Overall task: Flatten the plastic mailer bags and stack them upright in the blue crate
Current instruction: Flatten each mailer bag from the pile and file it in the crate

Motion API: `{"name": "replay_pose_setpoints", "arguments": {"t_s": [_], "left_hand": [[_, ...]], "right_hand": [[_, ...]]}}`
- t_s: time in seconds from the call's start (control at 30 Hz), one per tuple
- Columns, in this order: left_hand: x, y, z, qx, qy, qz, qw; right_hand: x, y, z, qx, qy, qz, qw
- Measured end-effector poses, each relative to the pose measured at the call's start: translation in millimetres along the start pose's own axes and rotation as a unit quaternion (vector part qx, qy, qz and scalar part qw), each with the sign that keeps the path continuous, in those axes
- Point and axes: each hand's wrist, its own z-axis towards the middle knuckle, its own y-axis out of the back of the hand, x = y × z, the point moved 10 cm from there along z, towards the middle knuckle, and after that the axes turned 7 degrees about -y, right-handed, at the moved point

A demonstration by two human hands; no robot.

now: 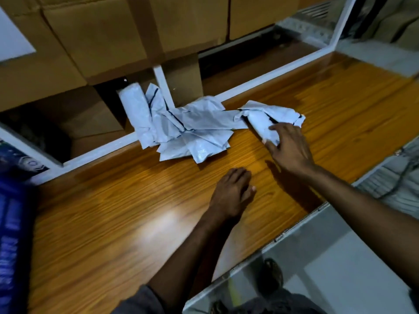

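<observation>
One bag [275, 114] lies crumpled at the right end of the pile [192, 130], near the far edge of the table [136, 211]. Your right hand [290, 146] has its near end pinched between thumb and fingers. Draw it clear of the pile onto the bare wood in front of you before you smooth it. Its left edge seems to overlap a neighbour and could drag that one along. Your left hand [233, 193] rests on the table, fingers loosely curled, holding nothing. I would use it to pin one end while the right hand sweeps creases and trapped air outward. The plastic looks slick and springy, so press firmly or it will likely curl back. The crate [11, 234] shows only as a blurred blue strip at the left edge, so you cannot tell how full it is or how bags stand inside. The pile is too tangled to count, and the rolled bag [133, 103] at its left end stands past the table's back edge, below the boxes [102, 30], with its foot hidden.
</observation>
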Motion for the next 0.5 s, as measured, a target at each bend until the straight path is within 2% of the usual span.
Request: {"name": "replay_pose_setpoints", "arguments": {"t_s": [0.17, 0.27, 0.4, 0.5], "left_hand": [[4.3, -17.9, 45.7, -0.010, 0.057, 0.038, 0.998], [5.4, -17.5, 54.1, -0.014, 0.081, 0.047, 0.996], [9.1, -16.4, 52.3, -0.022, 0.094, 0.043, 0.994], [11.3, -16.2, 52.7, -0.021, 0.112, 0.029, 0.993]], "right_hand": [[-45.0, -6.1, 77.6, 0.006, -0.030, -0.016, 0.999], [-64.1, -24.1, 113.5, 0.065, -0.046, -0.024, 0.997], [-77.6, -60.6, 141.8, 0.140, -0.019, -0.048, 0.989], [-81.5, -70.2, 151.5, 0.121, -0.009, -0.082, 0.989]]}}
